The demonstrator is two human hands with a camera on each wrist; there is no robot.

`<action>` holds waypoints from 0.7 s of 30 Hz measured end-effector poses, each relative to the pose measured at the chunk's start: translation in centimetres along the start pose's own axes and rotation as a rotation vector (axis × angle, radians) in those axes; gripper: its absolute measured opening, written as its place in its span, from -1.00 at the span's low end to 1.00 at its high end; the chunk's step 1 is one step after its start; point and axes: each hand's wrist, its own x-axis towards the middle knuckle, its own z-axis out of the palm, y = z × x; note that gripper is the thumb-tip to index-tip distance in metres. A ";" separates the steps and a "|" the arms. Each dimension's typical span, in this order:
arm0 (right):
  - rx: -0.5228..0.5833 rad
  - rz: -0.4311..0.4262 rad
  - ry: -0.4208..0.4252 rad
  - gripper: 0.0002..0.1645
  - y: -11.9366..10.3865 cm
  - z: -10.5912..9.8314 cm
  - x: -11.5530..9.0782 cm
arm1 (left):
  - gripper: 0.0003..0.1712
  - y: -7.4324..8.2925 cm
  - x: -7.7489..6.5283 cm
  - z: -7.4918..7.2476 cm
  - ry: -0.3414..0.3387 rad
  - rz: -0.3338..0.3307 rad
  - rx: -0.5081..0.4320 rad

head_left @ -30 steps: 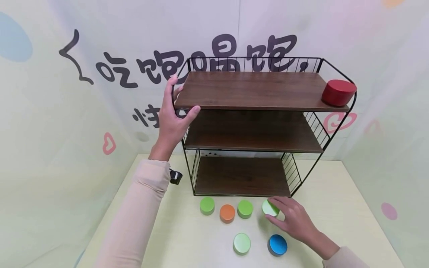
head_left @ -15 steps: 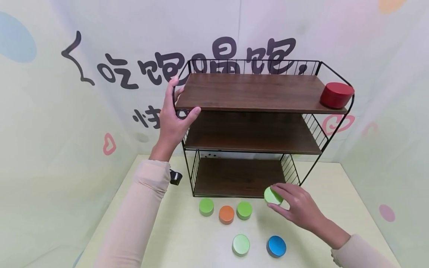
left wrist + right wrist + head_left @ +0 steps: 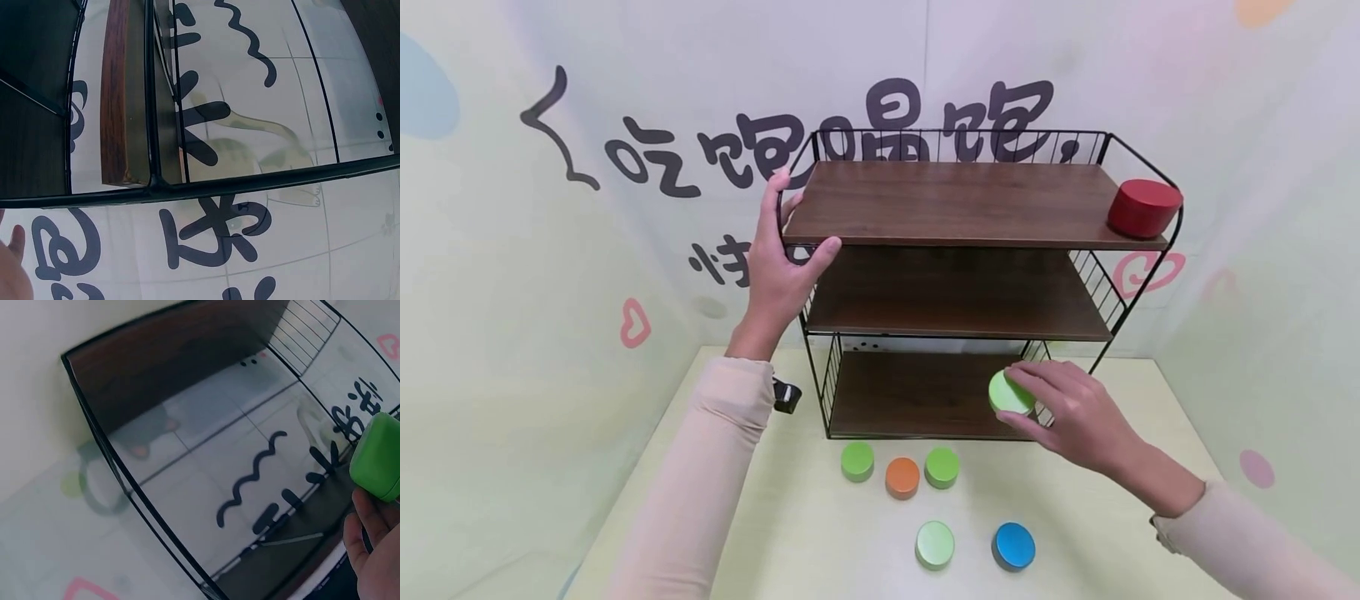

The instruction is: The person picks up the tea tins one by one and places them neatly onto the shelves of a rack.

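Note:
My left hand (image 3: 775, 275) grips the upper left corner of a three-tier shelf rack (image 3: 947, 204) with dark wood boards and a black wire frame. Its thumb lies at the front edge of the top board, its fingers round the side rail. In my right hand (image 3: 1078, 408) a round green tin (image 3: 1009, 393) is pinched between thumb and fingers, raised in front of the bottom board's right side. The right wrist view shows that tin's green side (image 3: 378, 456) at the right edge, with fingers below it. Only a little of the left hand (image 3: 15, 269) shows in the left wrist view.
A red tin (image 3: 1144, 208) sits on the top board's right end. Before the rack, on the pale table, stand two green tins (image 3: 857, 461), an orange tin (image 3: 902, 477), a pale green tin (image 3: 935, 545) and a blue tin (image 3: 1013, 546). Printed cloth walls (image 3: 512, 292) surround the table.
My right hand has lifted the green tin from the table and carried it up and forward to the bottom tier's level. The left hand keeps its grip on the rack.

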 end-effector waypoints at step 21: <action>-0.023 -0.165 0.120 -0.25 1.3 -5.5 6.7 | -0.08 0.2 0.0 0.0 -0.001 0.000 -0.025</action>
